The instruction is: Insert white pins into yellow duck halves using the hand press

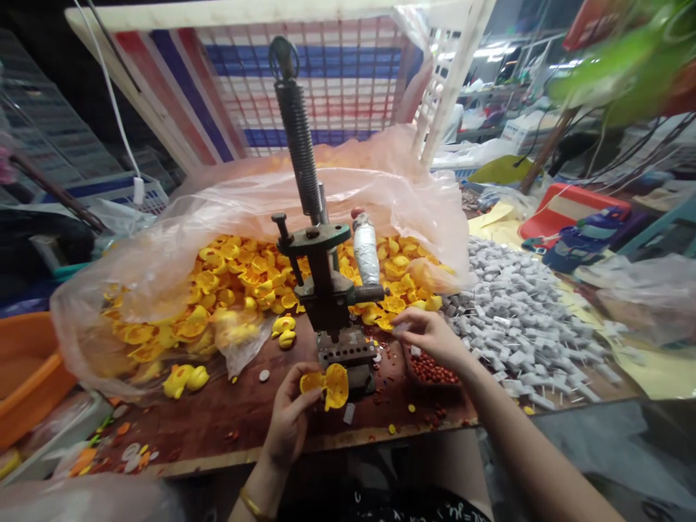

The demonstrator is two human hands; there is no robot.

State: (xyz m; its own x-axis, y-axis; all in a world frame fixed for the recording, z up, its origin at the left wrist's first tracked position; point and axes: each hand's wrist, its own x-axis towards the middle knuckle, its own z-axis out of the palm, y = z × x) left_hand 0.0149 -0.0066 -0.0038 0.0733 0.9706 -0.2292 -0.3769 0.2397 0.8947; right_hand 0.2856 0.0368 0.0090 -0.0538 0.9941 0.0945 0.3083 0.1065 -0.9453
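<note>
I see the left hand (pixel 291 417) pinching a yellow duck shell (pixel 329 384) against the near face of the hand press (pixel 331 290). Right hand (pixel 429 337), fingers curled closed on something too small to make out, hovers right of the press over red beads (pixel 432 370). Table edge (pixel 326 442) near; bare wood left.

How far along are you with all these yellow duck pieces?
Done: a few assembled ducks lie on the bench. In hand: the left hand holds a yellow duck shell by the press; the right hand reaches above red beads. Left: a big bag of shells.
</note>
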